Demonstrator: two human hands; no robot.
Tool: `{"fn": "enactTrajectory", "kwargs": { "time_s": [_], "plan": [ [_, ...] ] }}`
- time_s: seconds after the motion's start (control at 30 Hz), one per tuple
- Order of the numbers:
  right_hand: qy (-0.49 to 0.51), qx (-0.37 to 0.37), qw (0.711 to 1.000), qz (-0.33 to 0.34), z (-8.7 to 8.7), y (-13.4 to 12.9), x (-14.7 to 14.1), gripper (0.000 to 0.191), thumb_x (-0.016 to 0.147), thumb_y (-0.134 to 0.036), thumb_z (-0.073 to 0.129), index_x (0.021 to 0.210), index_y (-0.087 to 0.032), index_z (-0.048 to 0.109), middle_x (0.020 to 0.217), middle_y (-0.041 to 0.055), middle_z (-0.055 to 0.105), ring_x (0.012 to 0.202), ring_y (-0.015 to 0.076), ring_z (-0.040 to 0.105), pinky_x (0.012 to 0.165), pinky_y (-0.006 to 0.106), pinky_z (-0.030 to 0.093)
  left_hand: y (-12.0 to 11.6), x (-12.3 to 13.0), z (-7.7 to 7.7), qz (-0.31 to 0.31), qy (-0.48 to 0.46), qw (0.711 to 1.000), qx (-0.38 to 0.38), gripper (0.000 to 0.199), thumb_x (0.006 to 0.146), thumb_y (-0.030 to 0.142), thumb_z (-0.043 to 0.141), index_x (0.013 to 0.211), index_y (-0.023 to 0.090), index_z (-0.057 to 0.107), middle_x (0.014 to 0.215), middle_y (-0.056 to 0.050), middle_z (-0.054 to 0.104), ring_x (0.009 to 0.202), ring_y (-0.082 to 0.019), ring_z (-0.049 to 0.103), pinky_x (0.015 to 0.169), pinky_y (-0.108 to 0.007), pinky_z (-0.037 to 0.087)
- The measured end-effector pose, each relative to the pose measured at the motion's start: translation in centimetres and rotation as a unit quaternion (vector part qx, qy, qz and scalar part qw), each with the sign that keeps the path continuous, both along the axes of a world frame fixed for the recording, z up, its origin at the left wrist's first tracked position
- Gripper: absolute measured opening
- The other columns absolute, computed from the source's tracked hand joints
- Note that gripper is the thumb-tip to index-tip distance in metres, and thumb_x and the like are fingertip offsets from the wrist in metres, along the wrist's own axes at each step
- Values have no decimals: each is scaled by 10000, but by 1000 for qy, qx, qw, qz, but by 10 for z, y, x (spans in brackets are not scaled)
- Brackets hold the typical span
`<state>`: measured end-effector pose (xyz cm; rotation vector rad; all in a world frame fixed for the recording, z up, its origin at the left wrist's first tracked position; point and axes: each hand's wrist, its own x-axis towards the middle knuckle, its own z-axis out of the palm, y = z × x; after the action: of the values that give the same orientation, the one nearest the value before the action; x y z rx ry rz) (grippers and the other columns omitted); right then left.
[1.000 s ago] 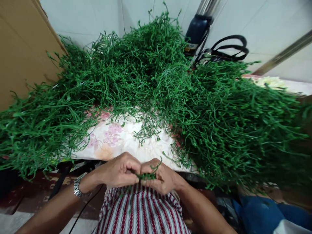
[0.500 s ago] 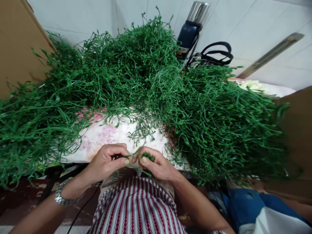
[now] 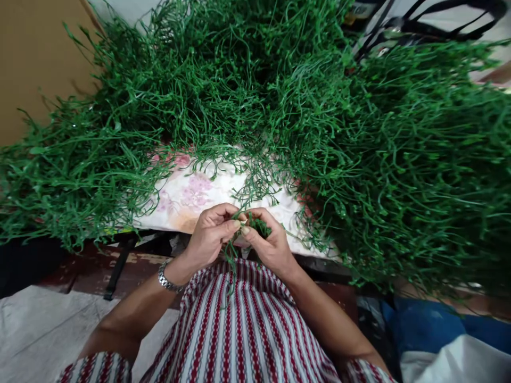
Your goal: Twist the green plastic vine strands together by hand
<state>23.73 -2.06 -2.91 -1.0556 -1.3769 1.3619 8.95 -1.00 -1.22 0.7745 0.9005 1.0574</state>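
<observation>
Thin green plant stems with small tips are pinched between my two hands, close above my lap. My left hand holds some of them between thumb and forefinger, and their ends dangle below the fingertips. Curled beside it, the fingertips nearly touching, my right hand grips more of the green stems, which show inside its bent fingers. The exact grip at the fingertips is partly hidden. Just beyond my hands lies a floral cloth with a few loose stems on it.
A large heap of green stems spreads across the back and left, with a dense pile on the right. Brown cardboard stands at the left. A black strap shows at the upper right, and blue fabric at the lower right.
My view has tilted down and come closer. Both hands remain together; stems now hang below my left fingertips, and more green shows between the hands.
</observation>
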Motion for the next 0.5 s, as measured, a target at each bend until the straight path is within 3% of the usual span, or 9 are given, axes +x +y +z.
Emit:
{"fn": "enactTrajectory", "kwargs": {
  "time_s": [0.2,0.33,0.5],
  "plan": [
    [-106,105,989,0,3,-1,2,203,831,-234,554,1023,-166,551,906,44,619,786,122,573,718,240,454,-5,-3,-5,-14,107,991,83,153,752,253,632,862,154,593,664,32,537,453,-26,356,418,-157,274],
    [-163,192,967,-41,0,-4,1,102,820,-182,549,913,-161,585,765,28,606,690,118,570,648,234,447,-7,0,-2,-1,182,977,113,164,778,175,571,942,173,569,715,36,568,475,-29,407,451,-147,323],
    [-179,194,962,-64,-3,-4,1,50,830,-176,529,859,-165,568,719,8,552,634,107,530,589,223,419,-5,2,2,-7,195,977,90,96,738,167,590,830,143,580,604,51,536,456,-40,414,457,-158,332]
  ]
}}
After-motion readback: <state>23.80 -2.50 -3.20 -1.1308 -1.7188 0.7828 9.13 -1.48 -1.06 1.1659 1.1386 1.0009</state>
